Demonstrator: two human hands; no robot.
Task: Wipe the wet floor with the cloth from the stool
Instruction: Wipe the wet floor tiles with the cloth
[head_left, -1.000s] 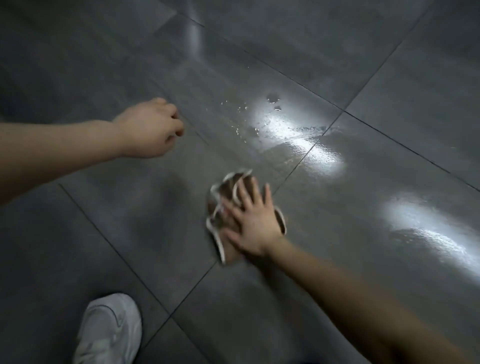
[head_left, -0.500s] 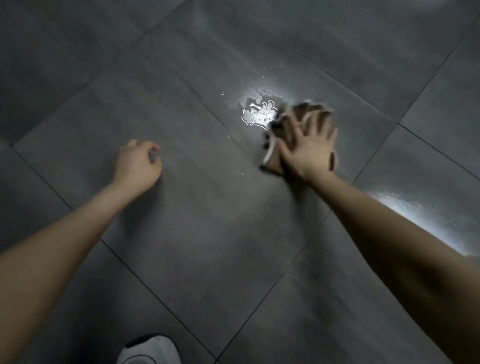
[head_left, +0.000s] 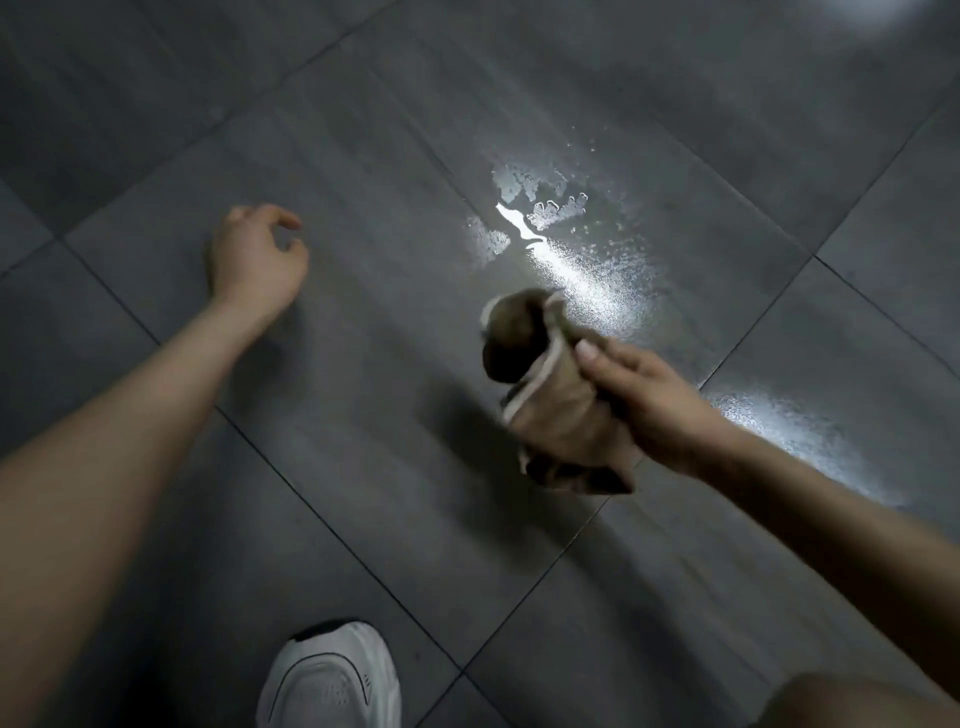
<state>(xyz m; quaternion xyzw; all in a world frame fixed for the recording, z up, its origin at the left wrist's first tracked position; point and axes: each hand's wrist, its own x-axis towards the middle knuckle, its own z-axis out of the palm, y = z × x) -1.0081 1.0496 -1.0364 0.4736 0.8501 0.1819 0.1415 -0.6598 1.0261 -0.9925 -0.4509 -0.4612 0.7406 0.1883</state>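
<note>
floor (head_left: 363, 130): dark grey tiles, smooth and mostly matt, faintly streaked, with thin dark grout lines
wet patch (head_left: 566, 244): glossy film of water and beads, bright with glare
cloth (head_left: 550, 395): soft brown fabric, crumpled, pale stitched edging
shoe (head_left: 332, 680): white, smooth upper with small perforations, dark trim

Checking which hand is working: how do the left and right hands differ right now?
The right hand is shut on the brown cloth; the left hand holds nothing. The right hand is beside the wet patch; the left hand hovers, loosely curled, over dry tile. Both are bare and reach forward.
</note>
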